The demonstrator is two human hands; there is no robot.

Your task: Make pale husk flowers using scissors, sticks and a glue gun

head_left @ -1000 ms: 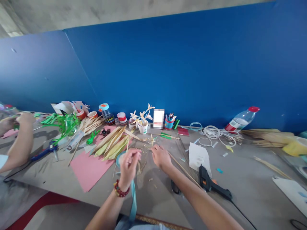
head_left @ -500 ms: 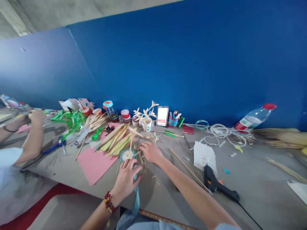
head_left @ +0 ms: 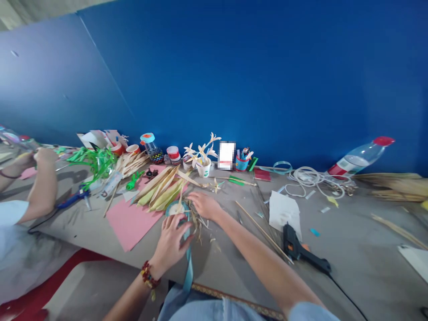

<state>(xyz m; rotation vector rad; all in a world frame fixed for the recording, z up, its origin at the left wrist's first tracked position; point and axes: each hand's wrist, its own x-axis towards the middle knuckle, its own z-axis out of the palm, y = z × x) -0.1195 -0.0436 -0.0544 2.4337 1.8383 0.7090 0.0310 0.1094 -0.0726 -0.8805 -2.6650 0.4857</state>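
Observation:
My left hand [head_left: 172, 240] rests at the near edge of a roll of light blue ribbon [head_left: 172, 208], fingers bent and thumb apart, with no held thing showing. The ribbon's loose tail [head_left: 189, 269] runs down past this hand to the table's edge. Just right of the roll, my right hand [head_left: 203, 206] reaches in with its fingers stretched out over thin dry scraps [head_left: 198, 225]. Its fingertips are near the roll; contact is unclear. Dried corn husks [head_left: 160, 191] lie behind the roll. White husk-like flowers [head_left: 202, 154] stand in a small white cup [head_left: 203, 169] farther back.
On the right lie a black glue gun [head_left: 294, 245] with its cord, a thin stick [head_left: 261, 229], white paper [head_left: 284, 211], coiled white cord [head_left: 307, 178] and a tilted bottle [head_left: 361, 158]. Pink paper [head_left: 132, 223] is at left. A co-worker's arms [head_left: 42, 187] are at far left.
My right hand has moved left over the scraps, closer to the ribbon roll. My left hand stays by the roll. The whole view has shifted slightly.

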